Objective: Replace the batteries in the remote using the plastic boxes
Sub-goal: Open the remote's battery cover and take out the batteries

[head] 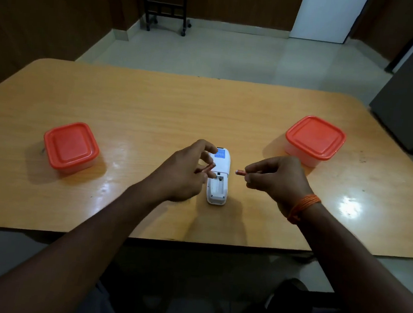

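- Here the remote (pixel 218 176) is laid face down on the table (pixel 155 101), its long axis pointed away from the person, battery bay bared at the near end.
- A first battery (pixel 208 168) is pinched by the left hand (pixel 181 171), a second battery (pixel 240 172) by the right hand (pixel 276 178).
- The left box (pixel 71 147) and right box (pixel 314 140) are lidded, contents hidden.

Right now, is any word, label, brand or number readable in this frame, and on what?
Nothing readable.
Blue sticker on the back of the white plastic remote: white print, too blurred to read.
Left orange battery, pinched by the left hand: no legible print.
Right orange battery, pinched by the right hand: no legible print.
Left orange box lid, right orange box lid: no text seen.
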